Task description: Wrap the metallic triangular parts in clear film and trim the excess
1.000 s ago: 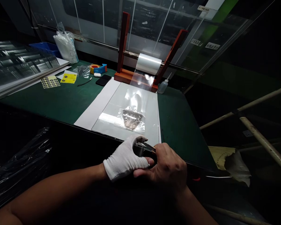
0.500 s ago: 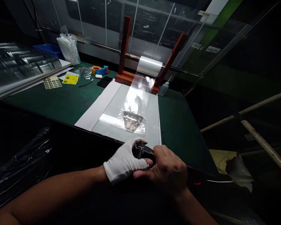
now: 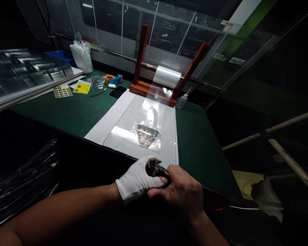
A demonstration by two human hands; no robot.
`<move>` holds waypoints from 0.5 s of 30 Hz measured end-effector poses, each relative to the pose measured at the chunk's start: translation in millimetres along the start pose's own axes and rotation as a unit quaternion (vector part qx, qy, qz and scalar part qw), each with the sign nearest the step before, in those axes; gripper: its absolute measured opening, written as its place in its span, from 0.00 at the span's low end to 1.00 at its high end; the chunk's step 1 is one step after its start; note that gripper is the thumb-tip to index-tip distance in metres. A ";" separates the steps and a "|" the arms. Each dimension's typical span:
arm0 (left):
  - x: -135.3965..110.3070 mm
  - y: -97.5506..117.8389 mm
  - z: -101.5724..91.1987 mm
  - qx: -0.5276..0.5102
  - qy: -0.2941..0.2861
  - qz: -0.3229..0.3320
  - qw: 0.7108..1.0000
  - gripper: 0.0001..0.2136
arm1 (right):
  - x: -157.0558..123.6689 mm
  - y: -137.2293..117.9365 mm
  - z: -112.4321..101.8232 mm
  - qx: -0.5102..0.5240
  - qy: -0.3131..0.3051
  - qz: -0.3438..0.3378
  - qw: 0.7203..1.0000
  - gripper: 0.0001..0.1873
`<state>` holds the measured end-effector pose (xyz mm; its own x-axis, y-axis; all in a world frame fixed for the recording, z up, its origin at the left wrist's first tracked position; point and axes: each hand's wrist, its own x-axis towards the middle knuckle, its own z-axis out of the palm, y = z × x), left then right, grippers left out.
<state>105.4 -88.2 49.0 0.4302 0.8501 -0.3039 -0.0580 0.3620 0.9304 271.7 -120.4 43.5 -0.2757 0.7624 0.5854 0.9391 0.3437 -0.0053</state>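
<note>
At the green mat's [image 3: 195,147] near edge, the gloved left hand [image 3: 137,179] and bare right hand [image 3: 182,193] close together on a small dark tool [image 3: 156,169], perhaps a cutter, while clear film [image 3: 156,97] from the roll [image 3: 167,77] lies drawn over the white sheet [image 3: 110,116].

Head-worn camera; looking forward, down

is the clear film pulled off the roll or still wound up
Pulled off: clear film runs from the roll on the red wooden stand down onto the pale sheet.
</note>
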 end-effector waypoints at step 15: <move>-5.6 4.5 2.5 0.031 -0.043 0.014 0.998 0.33 | -17.4 7.4 11.4 0.051 0.058 -0.004 0.997 0.11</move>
<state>105.0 -92.3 55.4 0.5050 0.8225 -0.2616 -0.0160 0.3120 0.9499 281.1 -124.9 24.0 -0.2528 0.6933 0.6749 0.9096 0.4080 -0.0784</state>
